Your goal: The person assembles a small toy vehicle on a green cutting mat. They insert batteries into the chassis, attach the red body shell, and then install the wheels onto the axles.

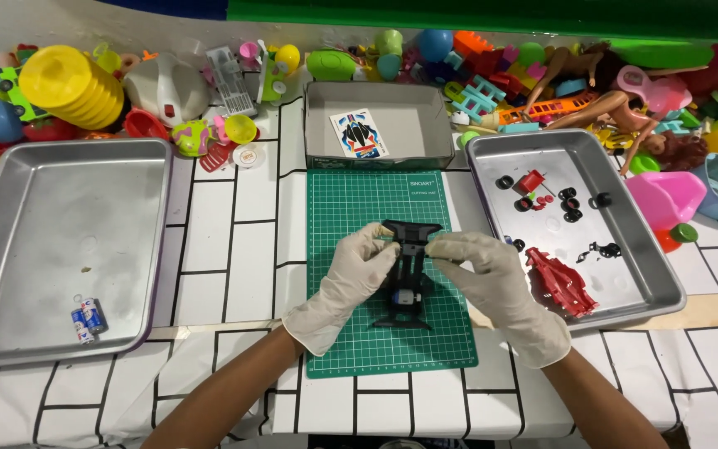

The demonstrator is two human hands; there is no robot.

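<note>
On the bench (234,208), a steel tray (10,274) lies well left of the green cutting mat (351,199), another tray (658,283) of small black wheels just right, a grey box (317,125) behind. Over the mat, the left hand (351,278) and right hand (492,283), each grip pinching, hold the black toy car chassis (409,266).

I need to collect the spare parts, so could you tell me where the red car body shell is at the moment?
In the head view, the red car body shell lies in the right metal tray, near its front edge, just right of the right hand.
</note>
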